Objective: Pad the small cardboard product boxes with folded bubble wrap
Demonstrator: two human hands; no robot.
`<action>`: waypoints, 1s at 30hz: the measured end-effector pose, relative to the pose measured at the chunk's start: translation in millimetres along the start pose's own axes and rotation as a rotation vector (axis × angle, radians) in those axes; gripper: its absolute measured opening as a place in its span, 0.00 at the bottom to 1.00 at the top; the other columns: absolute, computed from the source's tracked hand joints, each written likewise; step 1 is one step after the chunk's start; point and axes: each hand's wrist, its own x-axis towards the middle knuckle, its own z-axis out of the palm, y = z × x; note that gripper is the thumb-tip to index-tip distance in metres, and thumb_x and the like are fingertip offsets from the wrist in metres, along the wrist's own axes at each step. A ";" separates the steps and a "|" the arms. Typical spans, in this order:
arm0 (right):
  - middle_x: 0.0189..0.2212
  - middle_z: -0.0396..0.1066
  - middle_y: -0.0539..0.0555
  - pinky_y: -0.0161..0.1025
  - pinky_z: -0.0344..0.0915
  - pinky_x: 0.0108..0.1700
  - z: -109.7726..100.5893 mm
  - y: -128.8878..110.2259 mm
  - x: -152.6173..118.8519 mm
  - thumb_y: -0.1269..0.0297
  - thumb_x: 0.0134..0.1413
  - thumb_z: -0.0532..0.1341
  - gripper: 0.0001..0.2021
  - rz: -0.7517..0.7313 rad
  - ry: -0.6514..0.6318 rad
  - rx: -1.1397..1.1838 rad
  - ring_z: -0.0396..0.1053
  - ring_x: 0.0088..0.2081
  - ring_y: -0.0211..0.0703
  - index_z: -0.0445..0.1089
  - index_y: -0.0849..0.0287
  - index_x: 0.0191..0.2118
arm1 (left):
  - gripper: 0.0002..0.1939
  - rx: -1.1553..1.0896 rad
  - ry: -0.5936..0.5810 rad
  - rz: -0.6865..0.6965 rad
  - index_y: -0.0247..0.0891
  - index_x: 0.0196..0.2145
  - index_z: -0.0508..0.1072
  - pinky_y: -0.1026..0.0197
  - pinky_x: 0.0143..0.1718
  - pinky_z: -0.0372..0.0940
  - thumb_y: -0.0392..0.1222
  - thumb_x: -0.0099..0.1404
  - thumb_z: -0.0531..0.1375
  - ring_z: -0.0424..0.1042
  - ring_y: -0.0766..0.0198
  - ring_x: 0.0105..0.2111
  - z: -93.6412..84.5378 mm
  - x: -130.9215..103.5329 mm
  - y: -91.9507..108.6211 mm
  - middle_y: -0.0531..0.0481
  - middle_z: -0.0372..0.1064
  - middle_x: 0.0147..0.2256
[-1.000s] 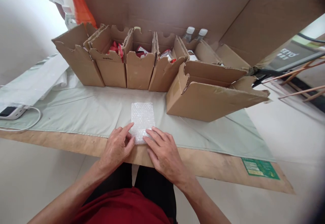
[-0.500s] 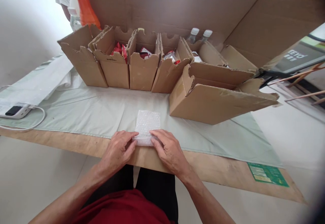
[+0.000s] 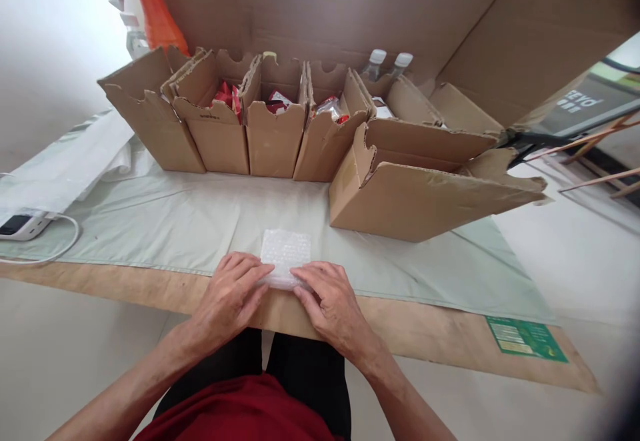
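Note:
A small piece of bubble wrap lies at the front edge of the cloth-covered table, its near end folded or rolled into a thicker strip. My left hand grips the left end of that strip between thumb and fingers. At the right end, my right hand holds it the same way, fingertips on top and thumb at the near side. Whether anything is wrapped inside the fold cannot be made out.
Behind stands a row of cardboard bins, some holding red packets. A larger cardboard box sits at right. An orange bottle rises at back left. A white power bank with a cable and plastic sheeting lie at left.
The flat part of the bubble wrap reaches less far from me, with its far edge nearer my hands. Both hands keep their hold, fingers slightly shifted. The view has moved a little.

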 end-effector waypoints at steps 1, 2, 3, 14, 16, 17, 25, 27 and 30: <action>0.44 0.80 0.55 0.49 0.66 0.53 -1.0 -1.6 -1.7 0.71 0.67 0.59 0.11 0.012 -0.003 -0.005 0.73 0.48 0.50 0.74 0.57 0.52 | 0.13 -0.002 -0.005 -0.010 0.38 0.52 0.72 0.52 0.49 0.67 0.33 0.72 0.56 0.74 0.55 0.45 0.8 1.3 -1.0 0.45 0.77 0.42; 0.46 0.79 0.56 0.50 0.65 0.53 -1.6 -3.1 -2.9 0.70 0.67 0.59 0.12 0.018 0.007 -0.028 0.72 0.50 0.51 0.74 0.57 0.52 | 0.13 0.006 -0.001 -0.031 0.38 0.52 0.73 0.53 0.46 0.68 0.33 0.72 0.56 0.74 0.56 0.42 2.9 4.1 -3.0 0.45 0.77 0.40; 0.49 0.78 0.58 0.51 0.65 0.53 -1.6 -4.3 -3.3 0.70 0.67 0.59 0.13 0.015 0.029 -0.064 0.71 0.51 0.52 0.73 0.57 0.53 | 0.13 0.022 0.011 -0.057 0.37 0.52 0.73 0.52 0.44 0.68 0.34 0.72 0.56 0.74 0.55 0.40 5.8 7.9 -5.8 0.45 0.77 0.38; 0.46 0.80 0.55 0.49 0.63 0.51 7.0 5.6 25.7 0.69 0.70 0.57 0.11 -0.005 0.031 -0.104 0.73 0.47 0.49 0.76 0.55 0.50 | 0.19 -0.425 0.274 -0.640 0.40 0.55 0.72 0.51 0.48 0.73 0.49 0.71 0.60 0.77 0.55 0.45 0.6 -15.0 15.3 0.44 0.76 0.46; 0.45 0.81 0.54 0.48 0.63 0.50 7.2 -0.7 20.3 0.68 0.70 0.57 0.11 0.013 0.093 -0.023 0.74 0.46 0.47 0.76 0.55 0.50 | 0.25 -0.761 0.292 -0.833 0.41 0.60 0.69 0.50 0.50 0.73 0.50 0.69 0.63 0.77 0.54 0.50 -1.0 -24.2 29.0 0.42 0.76 0.51; 0.45 0.81 0.54 0.48 0.63 0.51 7.6 -5.7 16.4 0.67 0.70 0.57 0.11 0.018 0.114 0.012 0.74 0.45 0.47 0.76 0.55 0.50 | 0.27 -0.917 0.289 -0.898 0.40 0.61 0.68 0.50 0.53 0.73 0.50 0.67 0.64 0.76 0.53 0.53 -0.3 -25.3 34.8 0.41 0.75 0.54; 0.44 0.79 0.54 0.46 0.65 0.47 12.3 -39.0 -8.9 0.65 0.72 0.56 0.12 0.036 0.115 0.099 0.73 0.43 0.46 0.75 0.54 0.52 | 0.29 -1.490 0.273 -0.898 0.40 0.60 0.70 0.54 0.58 0.67 0.45 0.63 0.69 0.73 0.55 0.55 13.1 -2.9 53.8 0.44 0.76 0.53; 0.44 0.78 0.55 0.46 0.65 0.48 8.6 -36.8 -12.1 0.62 0.72 0.56 0.12 0.079 0.173 0.063 0.72 0.45 0.47 0.76 0.53 0.51 | 0.29 -1.480 0.258 -0.905 0.40 0.59 0.71 0.55 0.56 0.69 0.46 0.62 0.70 0.74 0.55 0.53 14.6 -4.3 54.5 0.44 0.76 0.52; 0.50 0.74 0.58 0.48 0.66 0.52 -2.1 -30.2 -14.4 0.55 0.68 0.60 0.15 0.191 0.230 0.183 0.72 0.50 0.50 0.74 0.54 0.54 | 0.28 -1.444 0.201 -0.899 0.39 0.56 0.73 0.56 0.49 0.71 0.51 0.62 0.71 0.76 0.54 0.49 13.7 -8.3 55.4 0.43 0.78 0.48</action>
